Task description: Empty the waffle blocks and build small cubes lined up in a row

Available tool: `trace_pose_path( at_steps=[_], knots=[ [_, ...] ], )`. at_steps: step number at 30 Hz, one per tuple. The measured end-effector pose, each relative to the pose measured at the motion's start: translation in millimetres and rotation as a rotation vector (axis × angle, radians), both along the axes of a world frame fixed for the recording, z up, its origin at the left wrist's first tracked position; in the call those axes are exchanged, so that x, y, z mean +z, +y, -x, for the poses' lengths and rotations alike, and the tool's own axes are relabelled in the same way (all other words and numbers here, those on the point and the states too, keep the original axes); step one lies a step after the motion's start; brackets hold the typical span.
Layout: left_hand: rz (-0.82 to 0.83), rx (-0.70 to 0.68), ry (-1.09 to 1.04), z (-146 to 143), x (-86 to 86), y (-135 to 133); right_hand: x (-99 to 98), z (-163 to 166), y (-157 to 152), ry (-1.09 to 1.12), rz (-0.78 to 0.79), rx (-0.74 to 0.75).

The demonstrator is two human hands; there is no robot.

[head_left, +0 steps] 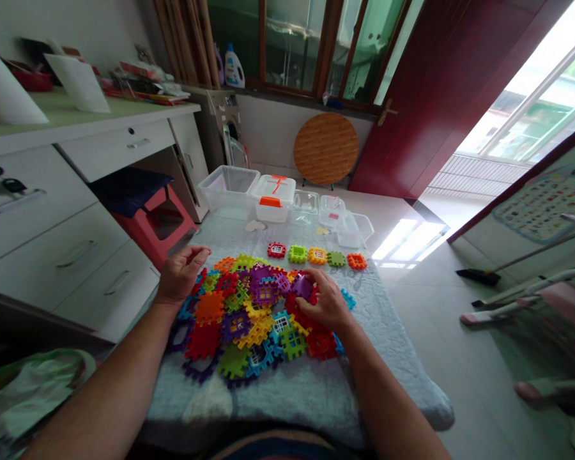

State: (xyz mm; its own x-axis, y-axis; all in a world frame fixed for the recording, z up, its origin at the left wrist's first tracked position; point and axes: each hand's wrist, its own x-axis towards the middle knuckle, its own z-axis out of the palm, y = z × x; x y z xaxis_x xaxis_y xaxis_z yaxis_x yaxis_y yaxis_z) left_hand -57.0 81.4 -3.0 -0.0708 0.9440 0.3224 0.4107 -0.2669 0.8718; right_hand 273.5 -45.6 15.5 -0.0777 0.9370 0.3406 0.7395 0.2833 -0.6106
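Observation:
A heap of colourful plastic interlocking building blocks [256, 326], notched along their edges, lies on a cloth-covered table. My left hand [182, 275] is above the heap's left edge, its fingers curled in and thumb against them; no block shows in it. Over the right side of the heap, my right hand [326, 301] has its thumb and forefinger apart around a purple block [301, 286]. Whether they press on it is unclear. Beyond the heap is a row of separate blocks, among them a red block [276, 250], a yellow block [317, 256] and an orange block [357, 261].
At the table's far end stand an uncovered clear bin [229, 191], a lidded box with orange latches [275, 198] and smaller clear containers [333, 211]. Pale blue cloth [388, 358] covers the table. A pink stool [156, 220] and a white cabinet [76, 255] are at the left.

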Motion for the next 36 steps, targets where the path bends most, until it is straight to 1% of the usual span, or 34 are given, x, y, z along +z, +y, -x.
trace_pose_path(
  at_steps=[4,6,9,11,14,16,19,22,25,27,29,32,34,36],
  knots=[
    [-0.027,-0.017,0.085,-2.5,7.3,-3.8,2.1,8.5,-1.2,0.055,-0.031,0.159],
    [-0.046,-0.023,0.134,-5.7,16.5,-7.5,4.9,13.3,-2.1,0.067,-0.059,0.214],
    [-0.097,-0.061,0.213,-14.2,36.1,-15.9,11.4,21.7,-2.5,0.062,-0.088,0.278],
    [-0.135,-0.120,0.275,-22.0,50.1,-23.7,16.5,27.7,-1.0,0.040,-0.110,0.314],
    [-0.143,-0.263,0.338,-35.4,67.4,-38.0,23.3,36.7,4.0,-0.007,-0.140,0.348],
    [-0.129,-0.357,0.366,-44.1,75.4,-48.0,26.0,42.7,8.4,-0.035,-0.134,0.346],
    [-0.121,-0.462,0.433,-55.3,83.0,-60.9,26.6,51.0,14.6,-0.082,-0.094,0.331],
    [-0.118,-0.543,0.508,-63.4,86.0,-68.7,26.3,54.2,18.0,-0.119,-0.070,0.332],
    [-0.138,-0.619,0.567,-68.7,82.8,-71.1,29.1,45.6,18.1,-0.097,-0.083,0.334],
    [-0.158,-0.662,0.606,-72.1,77.9,-70.7,31.6,33.2,17.1,-0.040,-0.095,0.284],
    [-0.173,-0.676,0.660,-76.5,72.8,-69.6,31.7,18.3,16.4,0.030,-0.093,0.189],
    [-0.169,-0.661,0.779,-85.2,68.9,-67.0,23.7,-0.7,17.4,0.144,-0.078,0.065],
    [-0.162,-0.662,0.856,-90.9,68.8,-64.5,14.5,-7.8,19.1,0.198,-0.063,0.021],
    [-0.170,-0.670,0.911,-95.3,69.4,-61.7,6.0,-10.6,20.9,0.203,-0.041,0.001]
  ],
)
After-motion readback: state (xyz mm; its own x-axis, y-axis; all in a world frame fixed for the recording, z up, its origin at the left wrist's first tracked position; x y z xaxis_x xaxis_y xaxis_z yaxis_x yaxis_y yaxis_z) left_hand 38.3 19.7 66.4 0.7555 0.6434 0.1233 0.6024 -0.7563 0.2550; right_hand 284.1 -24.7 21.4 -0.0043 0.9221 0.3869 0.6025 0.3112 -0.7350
